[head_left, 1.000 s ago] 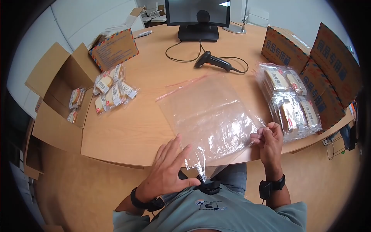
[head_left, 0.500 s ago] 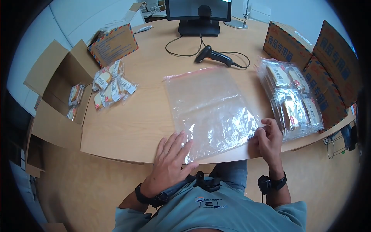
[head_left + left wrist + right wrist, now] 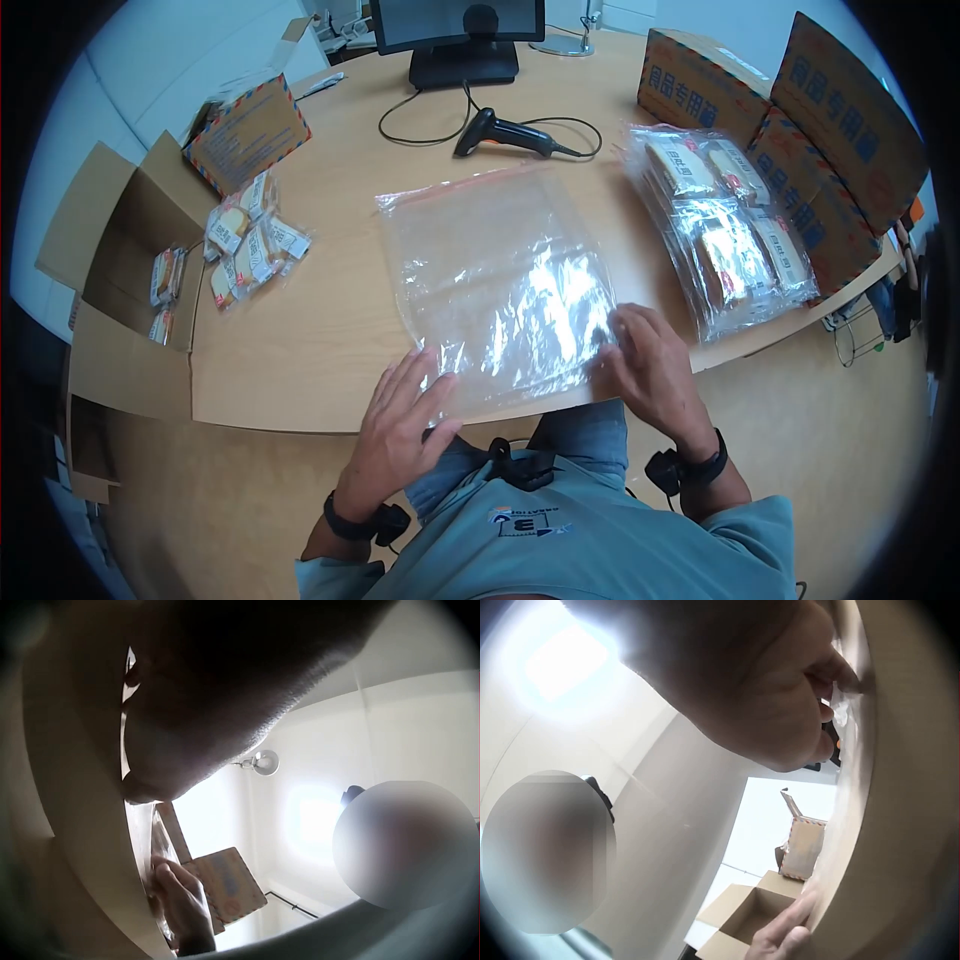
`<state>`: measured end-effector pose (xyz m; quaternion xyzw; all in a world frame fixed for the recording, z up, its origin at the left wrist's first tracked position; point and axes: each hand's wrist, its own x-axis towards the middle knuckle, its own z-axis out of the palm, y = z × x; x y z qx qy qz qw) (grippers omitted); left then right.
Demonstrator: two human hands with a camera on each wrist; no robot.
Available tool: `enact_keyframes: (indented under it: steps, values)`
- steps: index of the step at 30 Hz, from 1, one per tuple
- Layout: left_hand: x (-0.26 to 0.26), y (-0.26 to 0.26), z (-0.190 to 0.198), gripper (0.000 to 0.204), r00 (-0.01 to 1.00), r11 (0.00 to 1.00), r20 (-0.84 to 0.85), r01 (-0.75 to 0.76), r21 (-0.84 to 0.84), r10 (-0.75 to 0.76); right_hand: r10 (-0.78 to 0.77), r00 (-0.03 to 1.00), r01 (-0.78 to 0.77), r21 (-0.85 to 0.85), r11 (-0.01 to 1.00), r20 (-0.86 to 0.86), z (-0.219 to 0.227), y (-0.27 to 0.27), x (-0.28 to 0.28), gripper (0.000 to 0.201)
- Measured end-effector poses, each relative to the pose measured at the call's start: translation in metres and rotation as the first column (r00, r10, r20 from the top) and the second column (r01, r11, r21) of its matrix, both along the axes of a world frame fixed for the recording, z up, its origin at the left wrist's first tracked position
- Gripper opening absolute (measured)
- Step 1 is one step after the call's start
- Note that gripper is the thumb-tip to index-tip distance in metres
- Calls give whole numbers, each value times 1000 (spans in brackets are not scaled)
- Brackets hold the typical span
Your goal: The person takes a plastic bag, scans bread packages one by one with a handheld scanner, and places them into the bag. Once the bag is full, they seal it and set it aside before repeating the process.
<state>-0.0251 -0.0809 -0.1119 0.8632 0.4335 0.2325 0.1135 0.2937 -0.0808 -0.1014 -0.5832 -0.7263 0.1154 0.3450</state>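
A clear plastic bag (image 3: 500,290) with a pink strip along its far end lies flat on the table, its near end close to the front edge. My left hand (image 3: 400,425) rests with straight fingers at the bag's near left corner. At the bag's lower right edge is my right hand (image 3: 655,375), palm down, fingers loosely bent and thumb apart. The right wrist view shows that hand's fingertips (image 3: 847,679) down at the bag's edge. To the right lies a stack of clear bags filled with packaged sliced bread (image 3: 725,230).
Loose bread packs (image 3: 250,245) lie at the left beside an open cardboard box (image 3: 125,340) holding more packs. Behind the bag are a corded barcode scanner (image 3: 510,135) and a monitor (image 3: 460,40). Printed cartons (image 3: 700,80) stand at the right, another carton (image 3: 250,130) at the back left.
The bag's near corner, which hung over the table edge, now lies on the table. My right hand has loosened its pinch on the bag's right edge and spread over it. The head view has shifted.
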Motion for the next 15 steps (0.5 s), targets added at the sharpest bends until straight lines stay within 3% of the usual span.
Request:
enact_keyframes:
  steps: [2,4,8,10,12,14,15]
  values:
    - [-13,2,8,50,999,999,25,24,-35,-23,24,998,-27,-54,998,-58,6,-8,-1,31]
    - [-25,4,18,51,998,997,-61,20,-74,-25,16,998,-23,-129,991,-61,9,-15,-2,29]
    - [-47,21,26,50,993,988,-47,99,-116,-105,-3,1000,4,-59,998,9,1,-7,7,28]
    - [-65,47,17,52,978,978,201,-17,-209,60,-34,999,33,-29,999,-25,-1,2,8,28]
    - [-59,80,34,56,870,887,365,-155,-435,331,-34,996,30,-60,998,-84,-4,23,9,30]
    - [-67,130,41,57,921,841,181,-217,-496,344,-49,988,37,-87,996,-144,-3,48,12,33]
    - [-65,153,38,56,938,868,120,-245,-432,325,4,987,-30,-154,988,-161,1,62,14,36]
